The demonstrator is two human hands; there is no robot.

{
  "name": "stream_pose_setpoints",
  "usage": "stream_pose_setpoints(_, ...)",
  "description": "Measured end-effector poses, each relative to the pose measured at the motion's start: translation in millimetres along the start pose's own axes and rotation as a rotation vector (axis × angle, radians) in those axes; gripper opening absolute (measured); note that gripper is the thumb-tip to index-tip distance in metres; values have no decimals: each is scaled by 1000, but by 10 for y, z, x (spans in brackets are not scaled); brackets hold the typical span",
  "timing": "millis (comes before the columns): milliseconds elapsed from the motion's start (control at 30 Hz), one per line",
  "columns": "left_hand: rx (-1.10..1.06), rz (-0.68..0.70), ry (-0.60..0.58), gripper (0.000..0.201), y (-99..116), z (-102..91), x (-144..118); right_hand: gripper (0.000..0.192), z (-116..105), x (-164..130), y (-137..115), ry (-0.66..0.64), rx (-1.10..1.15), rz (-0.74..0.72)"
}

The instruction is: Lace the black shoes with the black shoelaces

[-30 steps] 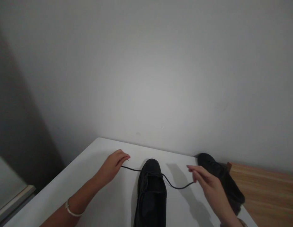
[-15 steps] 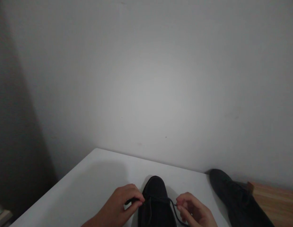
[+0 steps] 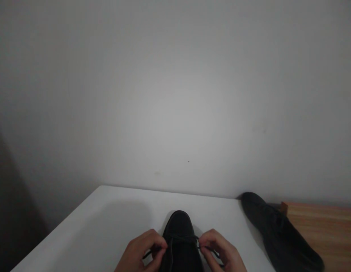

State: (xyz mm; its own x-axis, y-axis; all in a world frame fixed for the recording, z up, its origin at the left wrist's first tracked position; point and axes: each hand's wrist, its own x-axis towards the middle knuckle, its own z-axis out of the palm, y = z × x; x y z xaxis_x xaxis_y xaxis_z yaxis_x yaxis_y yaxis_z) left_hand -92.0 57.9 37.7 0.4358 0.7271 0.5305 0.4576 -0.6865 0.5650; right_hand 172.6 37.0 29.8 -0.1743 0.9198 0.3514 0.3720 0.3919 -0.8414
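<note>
Black shoe (image 3: 179, 236) on white table (image 3: 107, 223), lace (image 3: 184, 238) pinched in left hand (image 3: 143, 254) and right hand (image 3: 220, 254) grip

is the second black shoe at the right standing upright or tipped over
Tipped over, it seems: the second shoe lies on its side at the white table's right edge, apart from both hands. The dim picture hides its sole.

No text to read anywhere here: no label, brand, number or sign shows on anything in view.
</note>
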Motion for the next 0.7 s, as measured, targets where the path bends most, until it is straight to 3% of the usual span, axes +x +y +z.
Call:
stream_pose_setpoints(133, 1, 10, 9, 17, 36, -11, -1, 13, 52, -23, 28, 120, -57, -76)
stream_pose_setpoints(400, 69, 138, 137, 11, 31, -43, 6, 12, 29, -19, -36, 114, -93, -146)
stream_pose_setpoints(567, -4, 95, 109, 11, 31, -30, 7, 11, 30, -27, -41, 189, -171, -157)
stream_pose_setpoints(700, -22, 46, 137, 8, 39, 8, -17, 31, 80, -48, -17, 235, -192, -158)
